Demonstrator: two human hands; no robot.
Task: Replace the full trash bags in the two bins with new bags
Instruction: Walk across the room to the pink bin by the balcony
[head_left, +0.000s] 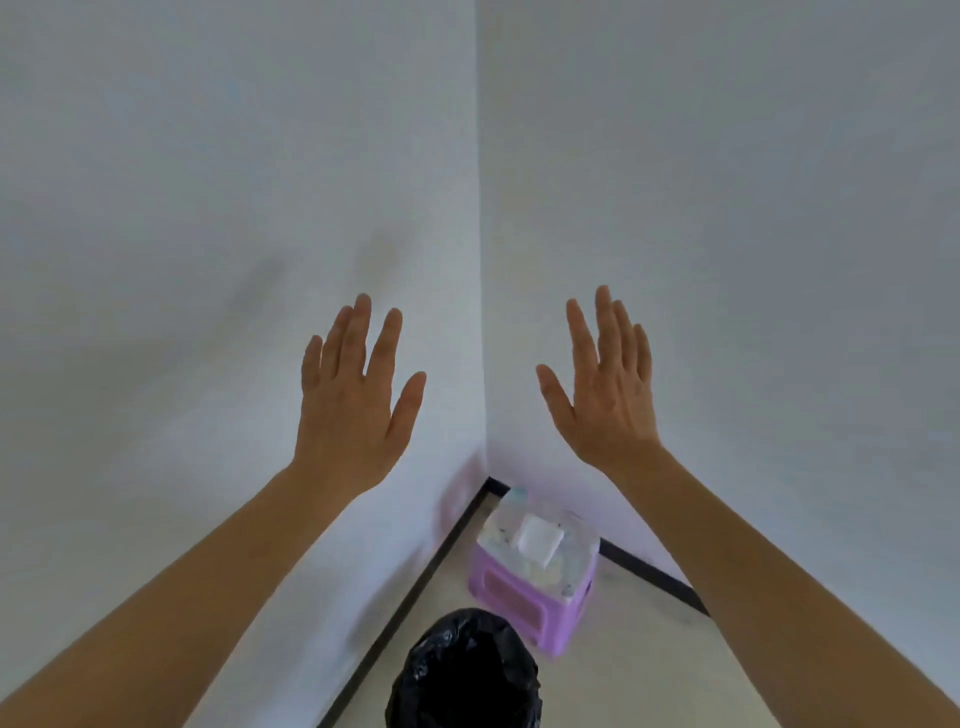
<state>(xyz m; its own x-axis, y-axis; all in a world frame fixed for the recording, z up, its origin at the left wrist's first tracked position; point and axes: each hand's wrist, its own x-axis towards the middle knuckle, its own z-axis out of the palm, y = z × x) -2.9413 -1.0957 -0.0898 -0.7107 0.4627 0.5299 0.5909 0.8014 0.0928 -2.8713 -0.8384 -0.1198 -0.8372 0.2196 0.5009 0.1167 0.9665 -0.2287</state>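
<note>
A purple square bin (524, 597) stands in the room's corner on the floor, lined with a clear bag full of white paper waste (540, 538). Nearer to me, at the bottom middle, a round bin with a black bag (465, 670) over its rim is partly cut off by the frame edge. My left hand (353, 405) and my right hand (608, 395) are raised in front of the walls, well above both bins. Both hands have straight, spread fingers and hold nothing.
Two white walls meet in a corner (480, 260) behind the hands. A dark baseboard (415, 587) runs along the foot of each wall. Pale floor (649, 660) stretches to the right of the bins.
</note>
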